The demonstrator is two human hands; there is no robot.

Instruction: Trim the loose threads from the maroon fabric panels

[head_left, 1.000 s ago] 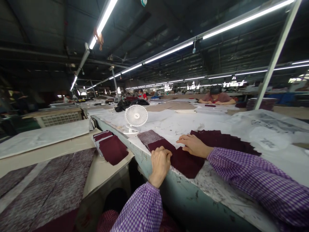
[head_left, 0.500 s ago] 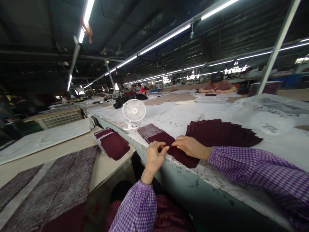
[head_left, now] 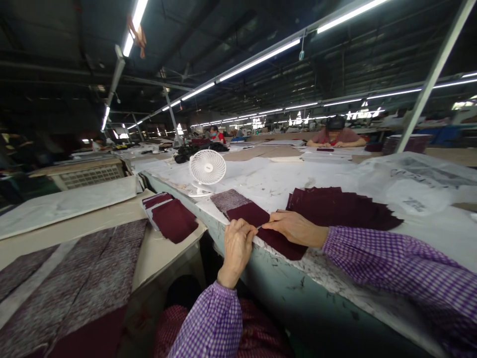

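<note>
A maroon fabric piece (head_left: 283,242) with a speckled grey-maroon end (head_left: 229,200) lies along the near edge of the table. My left hand (head_left: 237,248) is closed at its near edge, thumb and fingers pinching the cloth. From the right, my right hand (head_left: 296,227) reaches in with its fingertips together, gripping the same cloth just beside the left fingertips. A thin light line shows on the cloth between the two hands. The exact fold under my fingers is hidden. Behind my right hand, a fanned stack of maroon fabric pieces (head_left: 343,206) lies on the table.
A small white fan (head_left: 207,168) stands at the table's left edge. On the lower side table (head_left: 167,266) are a small maroon fabric stack (head_left: 175,221) and large speckled panels (head_left: 100,268). Clear plastic (head_left: 421,184) lies right. A co-worker (head_left: 335,136) sits across the table.
My left fingers have closed in, the thumb now tucked against them at the cloth. My right fingertips have moved slightly left and down on the fabric. The view has shifted a little.
</note>
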